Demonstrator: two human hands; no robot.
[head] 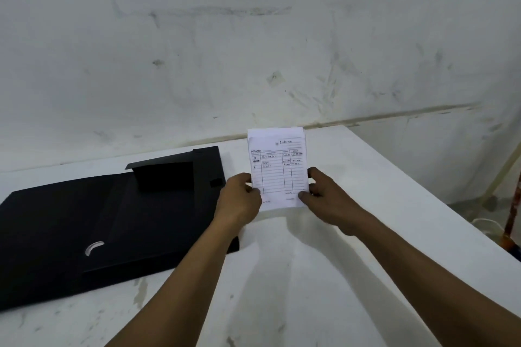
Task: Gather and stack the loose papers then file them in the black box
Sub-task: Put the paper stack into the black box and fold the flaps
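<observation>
A small stack of white papers (277, 166) stands upright on its lower edge on the white table (380, 183); the front sheet is a ruled receipt form with handwriting. My left hand (239, 200) pinches its lower left side and my right hand (324, 194) pinches its lower right side. To the left lies the black box (112, 220), a flat file case lying open on the table, with an inner flap raised near its far end and a silver finger pull on its near panel. My left forearm crosses over the box's right corner.
A scuffed white wall rises just behind the table. The table's right edge runs diagonally down to the right; beyond it are the floor, a pale wooden pole (501, 175) and an orange-red pole (511, 214).
</observation>
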